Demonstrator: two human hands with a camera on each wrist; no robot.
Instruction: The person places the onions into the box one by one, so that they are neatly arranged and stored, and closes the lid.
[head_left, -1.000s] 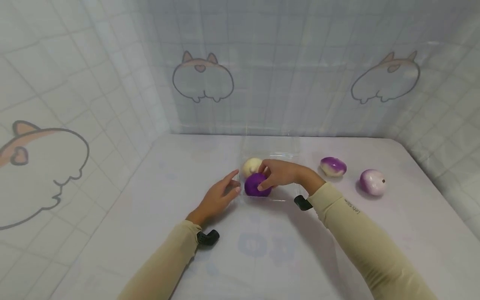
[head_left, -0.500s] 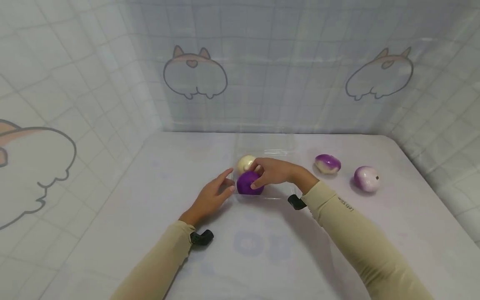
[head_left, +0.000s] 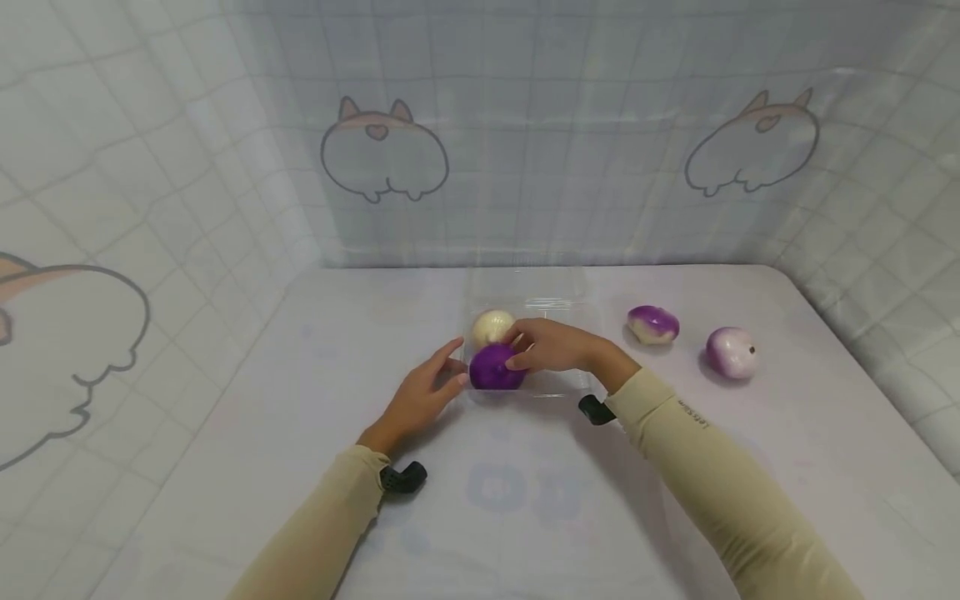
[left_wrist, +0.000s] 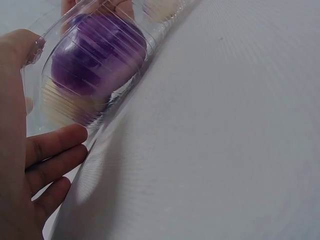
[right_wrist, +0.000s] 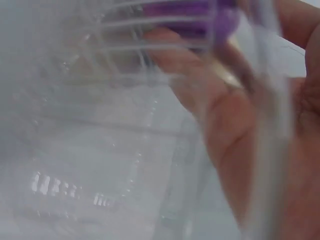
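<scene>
Two hands at clear tray (head_left: 558,385), right grip (head_left: 551,345) grasping purple onion (head_left: 492,368), left grip (head_left: 422,395) released beside

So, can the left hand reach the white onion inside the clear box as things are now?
Probably not directly. The left hand rests outside the clear box, and the purple onion, held by the right hand, sits between it and the white onion.

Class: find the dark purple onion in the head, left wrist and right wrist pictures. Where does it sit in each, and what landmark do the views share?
Head: dark purple onion at centre, under the right hand.
Left wrist: upper left, behind the ribbed wall.
Right wrist: blurred at the top edge.
Shared landmark: the clear plastic box holding it.
</scene>
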